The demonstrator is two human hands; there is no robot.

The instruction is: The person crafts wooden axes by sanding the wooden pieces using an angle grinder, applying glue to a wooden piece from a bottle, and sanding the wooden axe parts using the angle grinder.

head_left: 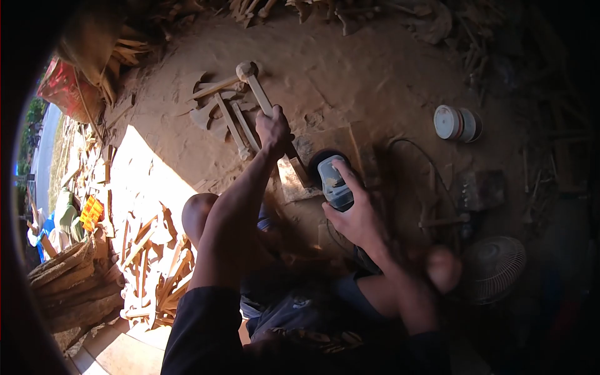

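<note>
My left hand [274, 130] is wrapped round a long wooden piece [259, 95] with a rounded knob at its far end. The near end of this piece slants down beside a wooden board [328, 142] on the ground. My right hand [359, 215] grips a grey power sander [335, 181] from above and behind. A dark round disc shows at the sander's far side, close to the near end of the wooden piece; whether they touch I cannot tell. Beyond my left hand lie several cut wooden pieces [230, 125], some straight and some curved.
At the right stand a white bucket [447, 122] and a round fan [494, 269]. A dark cord [428, 159] runs along the dusty ground. Wood scraps are heaped at the left [150, 269] and along the back [325, 9]. My bent knees flank the work spot.
</note>
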